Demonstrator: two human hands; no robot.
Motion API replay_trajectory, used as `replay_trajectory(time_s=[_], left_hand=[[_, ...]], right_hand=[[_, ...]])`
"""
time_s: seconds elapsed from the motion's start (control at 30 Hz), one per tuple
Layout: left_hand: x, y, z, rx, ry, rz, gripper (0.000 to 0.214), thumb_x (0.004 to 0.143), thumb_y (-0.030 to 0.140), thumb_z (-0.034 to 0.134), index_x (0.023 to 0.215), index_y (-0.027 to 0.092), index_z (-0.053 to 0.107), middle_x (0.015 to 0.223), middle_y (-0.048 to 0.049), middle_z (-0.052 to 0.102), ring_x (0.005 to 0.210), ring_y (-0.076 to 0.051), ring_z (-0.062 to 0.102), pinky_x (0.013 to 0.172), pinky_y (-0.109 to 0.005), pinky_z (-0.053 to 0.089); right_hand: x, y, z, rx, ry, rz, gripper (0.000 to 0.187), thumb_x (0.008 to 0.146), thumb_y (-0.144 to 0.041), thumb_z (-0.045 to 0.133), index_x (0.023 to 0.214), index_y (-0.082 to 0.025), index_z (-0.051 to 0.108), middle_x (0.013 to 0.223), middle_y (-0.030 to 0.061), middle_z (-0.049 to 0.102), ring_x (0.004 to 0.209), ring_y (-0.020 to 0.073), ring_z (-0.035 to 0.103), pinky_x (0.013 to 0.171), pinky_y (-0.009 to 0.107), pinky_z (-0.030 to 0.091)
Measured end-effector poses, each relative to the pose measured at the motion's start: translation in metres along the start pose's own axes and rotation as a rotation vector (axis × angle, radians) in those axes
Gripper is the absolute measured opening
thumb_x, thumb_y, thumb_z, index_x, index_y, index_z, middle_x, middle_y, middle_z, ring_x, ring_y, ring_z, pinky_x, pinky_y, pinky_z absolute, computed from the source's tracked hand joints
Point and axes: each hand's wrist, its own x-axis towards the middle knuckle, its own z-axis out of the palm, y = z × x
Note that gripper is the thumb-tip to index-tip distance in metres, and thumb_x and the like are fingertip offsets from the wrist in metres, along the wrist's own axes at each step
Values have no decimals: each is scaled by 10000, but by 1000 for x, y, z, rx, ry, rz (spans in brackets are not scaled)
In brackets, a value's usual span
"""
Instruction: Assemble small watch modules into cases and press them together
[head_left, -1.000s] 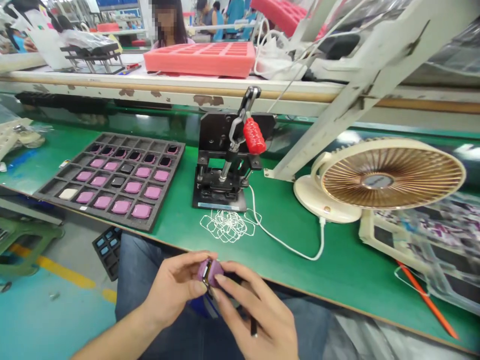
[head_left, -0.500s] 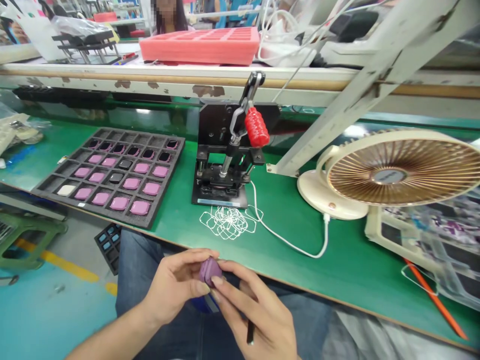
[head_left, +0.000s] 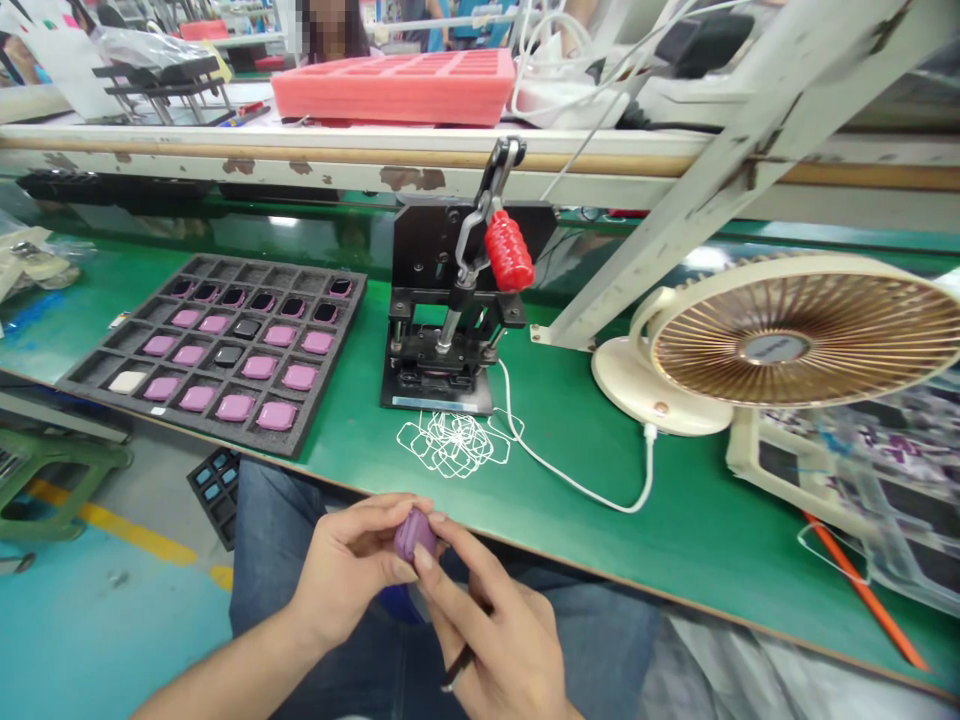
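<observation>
Over my lap, just off the bench edge, both hands pinch a small purple watch case. My left hand has its thumb and fingers closed on the left side of it. From the right, the fingertips of my right hand press on the same case. A thin dark stick-like tool is tucked in the right palm; its kind is hidden. To the left on the bench, a dark foam tray bears several purple watch cases, a few black ones and a white one.
A black toggle press with a red handle stands behind a tangle of thin white rings. On the right are a cream fan, its white cable, a plastic bin and an orange stick. A slanted metal post rises behind.
The purple watch case has turned slightly in my fingers. My right hand has shifted a little left and rolled, swinging the dark tool left. The bench things look unmoved.
</observation>
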Motion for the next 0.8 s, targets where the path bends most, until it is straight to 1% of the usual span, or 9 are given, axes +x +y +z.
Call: replay_trajectory(time_s=[0.1, 0.2, 0.27, 0.37, 0.47, 0.53, 0.7, 0.73, 0.8], left_hand=[[-2, -4, 3, 21, 16, 17, 402, 821, 208, 925, 1202, 303, 839, 1408, -113, 747, 1289, -316, 719, 1105, -428, 587], [-1, -6, 9, 63, 161, -5, 370, 862, 300, 900, 1219, 258, 818, 1341, -125, 770, 1224, -276, 742, 1062, -365, 593], [1, -5, 11, 40, 256, -52, 325, 901, 327, 865, 1207, 235, 808, 1173, -114, 822, 1084, -235, 783, 974, -324, 616], [4, -1, 11, -42, 235, -94, 359, 890, 340, 872, 1214, 204, 798, 1058, -120, 840, 950, -229, 800, 908, -343, 630], [4, 1, 8, -66, 177, -113, 325, 867, 315, 892, 1162, 198, 824, 1035, -115, 845, 926, -214, 794, 898, -320, 624], [3, 0, 7, -82, 157, -109, 273, 868, 306, 890, 1117, 206, 843, 1023, -104, 847, 932, -205, 792, 896, -301, 619], [-1, -5, 12, -90, 98, -29, 174, 891, 282, 866, 1060, 240, 862, 966, -76, 848, 889, -190, 792, 872, -282, 620], [-1, -5, 13, -71, 95, -35, 181, 906, 281, 852, 1085, 255, 860, 981, -74, 849, 900, -192, 795, 879, -284, 621], [0, -2, 12, 30, 66, -68, 235, 938, 290, 823, 1172, 277, 845, 1065, -87, 845, 984, -211, 795, 934, -306, 619]], right_hand=[[-4, 5, 11, -32, 28, -10, 560, 987, 4, 587, 1489, -239, 638, 1550, 185, 593, 1155, 231, 760, 849, 302, 659], [-1, 7, 19, -22, 79, 14, 493, 1007, -28, 628, 1468, -202, 627, 1470, 177, 652, 1243, 236, 727, 946, 305, 643], [5, 5, 19, 18, 104, 106, 420, 1025, -146, 682, 1438, -180, 615, 1371, 173, 684, 1196, 239, 737, 936, 315, 643], [15, 4, 13, 102, 44, 243, 298, 1046, -317, 677, 1314, -197, 627, 1170, 125, 696, 996, 220, 747, 760, 302, 622], [22, 6, 7, 153, -119, 196, 176, 1081, -294, 605, 1242, -230, 632, 983, 52, 684, 828, 182, 702, 668, 287, 529], [24, 7, 6, 179, -157, 135, 136, 1088, -232, 559, 1202, -224, 633, 911, 33, 661, 754, 167, 660, 639, 286, 471], [18, 4, 12, 219, -50, 74, 111, 1035, -137, 572, 1102, -202, 632, 822, 16, 608, 664, 147, 571, 615, 292, 390], [16, 2, 13, 251, -22, 117, 95, 1035, -146, 581, 1082, -202, 640, 818, 13, 605, 667, 144, 563, 624, 289, 389], [13, 0, 15, 437, 8, 320, 118, 1065, -236, 583, 969, -198, 640, 781, 4, 572, 658, 134, 523, 623, 277, 381]])
